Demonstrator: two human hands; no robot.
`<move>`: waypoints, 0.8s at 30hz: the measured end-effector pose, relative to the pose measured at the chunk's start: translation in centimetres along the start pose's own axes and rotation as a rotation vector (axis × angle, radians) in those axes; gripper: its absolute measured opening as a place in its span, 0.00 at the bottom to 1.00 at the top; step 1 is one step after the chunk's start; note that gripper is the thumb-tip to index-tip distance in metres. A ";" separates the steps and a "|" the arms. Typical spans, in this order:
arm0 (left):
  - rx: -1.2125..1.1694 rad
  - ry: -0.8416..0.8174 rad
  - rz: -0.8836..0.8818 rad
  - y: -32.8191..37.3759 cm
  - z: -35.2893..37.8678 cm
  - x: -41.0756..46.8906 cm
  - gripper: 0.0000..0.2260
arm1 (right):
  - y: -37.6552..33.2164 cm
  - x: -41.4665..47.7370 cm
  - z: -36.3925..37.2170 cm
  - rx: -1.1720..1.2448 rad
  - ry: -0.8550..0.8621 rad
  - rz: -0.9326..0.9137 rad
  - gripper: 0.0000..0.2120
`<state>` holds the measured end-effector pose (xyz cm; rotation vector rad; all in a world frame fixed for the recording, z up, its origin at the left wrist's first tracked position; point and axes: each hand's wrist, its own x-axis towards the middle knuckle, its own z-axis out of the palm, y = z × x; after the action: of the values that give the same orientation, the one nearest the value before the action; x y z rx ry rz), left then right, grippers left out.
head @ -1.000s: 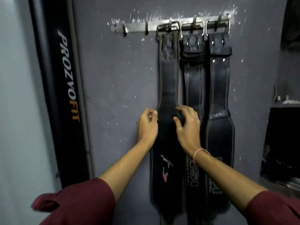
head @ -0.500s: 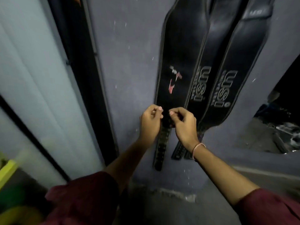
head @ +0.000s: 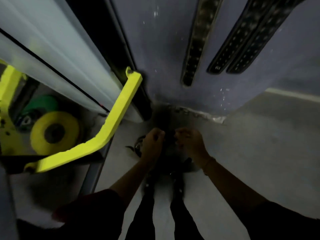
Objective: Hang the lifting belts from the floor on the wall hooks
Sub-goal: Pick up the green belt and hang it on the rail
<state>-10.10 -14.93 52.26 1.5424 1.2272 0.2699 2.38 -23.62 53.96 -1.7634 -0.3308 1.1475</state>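
A black hole-punched belt tail (head: 194,47) is hanging against the wall at upper centre. A middle tail (head: 232,49) and a right tail (head: 251,49) are hanging side by side, touching, at upper right. A dark, blurred floor belt (head: 167,153) is lying heaped at lower centre, its buckle (head: 138,144) showing on the left.

Both hands low over a dark belt heap at the foot of the wall

The left hand (head: 152,142) and right hand (head: 190,142), fingers curled, hover close together above dark lifting belts (head: 174,163) on the grey floor (head: 259,144); motion blur hides any grip. Three perforated belt ends (head: 195,44) hang down the wall (head: 164,49). To the left stand a yellow frame bar (head: 119,108) and a yellow roller (head: 53,132).
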 end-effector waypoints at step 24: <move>0.447 -0.529 -0.322 -49.6 21.8 13.0 0.08 | 53.9 19.3 7.2 -0.400 0.065 0.440 0.06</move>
<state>-16.10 -23.84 -2.40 1.6108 1.1202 -0.6263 -7.51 -33.44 -1.98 -2.2988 -0.1388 1.3954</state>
